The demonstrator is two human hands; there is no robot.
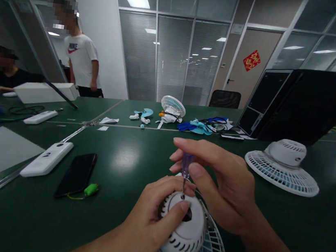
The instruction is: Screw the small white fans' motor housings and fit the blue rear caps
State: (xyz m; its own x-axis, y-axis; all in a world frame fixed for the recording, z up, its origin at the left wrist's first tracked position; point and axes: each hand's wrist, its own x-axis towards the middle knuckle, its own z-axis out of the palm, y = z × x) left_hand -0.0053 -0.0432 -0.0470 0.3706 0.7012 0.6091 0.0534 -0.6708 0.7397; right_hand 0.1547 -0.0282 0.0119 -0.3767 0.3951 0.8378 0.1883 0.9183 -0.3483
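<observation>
At bottom centre of my feed I have the left hand (156, 215) clasping the white fan housing (187, 237), a screwdriver (185, 173) standing at its top hole (182, 197) and the right hand (225, 185) pinching the handle (186, 165), seemingly working a screw, so my next turn needs the tip seated.

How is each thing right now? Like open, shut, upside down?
Left hand: gripping the near fan
Right hand: fingers around the screwdriver
Screwdriver: upright, tip at a small hole
Near fan: grille down, vented back up
Right-hand fan: grille down
Far fan: tilted, grille uppermost
Phone: flat, screen dark
Door: looks shut
Blinds: lowered
</observation>
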